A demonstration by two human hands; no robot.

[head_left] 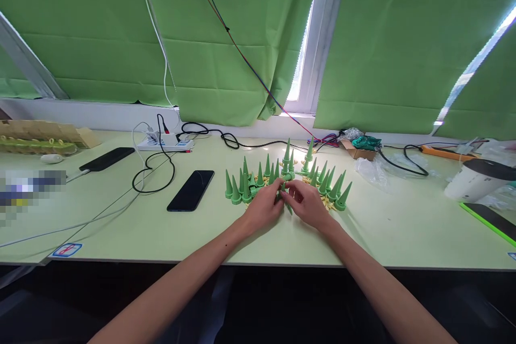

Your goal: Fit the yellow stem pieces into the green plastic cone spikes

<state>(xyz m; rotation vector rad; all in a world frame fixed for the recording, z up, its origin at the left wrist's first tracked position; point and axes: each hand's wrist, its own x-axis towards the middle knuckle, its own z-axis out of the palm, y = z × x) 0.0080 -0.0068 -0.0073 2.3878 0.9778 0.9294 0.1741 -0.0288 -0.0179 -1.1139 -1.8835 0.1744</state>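
Green curtains (242,54) across the top; below, both forearms reach in from the bottom corners, left hand (266,202) and right hand (309,203) meeting centre-frame, fingers curled nearly closed, pinching a small green piece (289,208) among green cones (236,193).

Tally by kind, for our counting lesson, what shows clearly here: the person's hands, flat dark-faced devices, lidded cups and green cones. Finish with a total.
Hands: 2 (left hand, right hand)
Flat dark-faced devices: 3 (left device, middle device, right device)
Lidded cup: 1
Green cones: too crowded and partly hidden to count
Total without cones: 6
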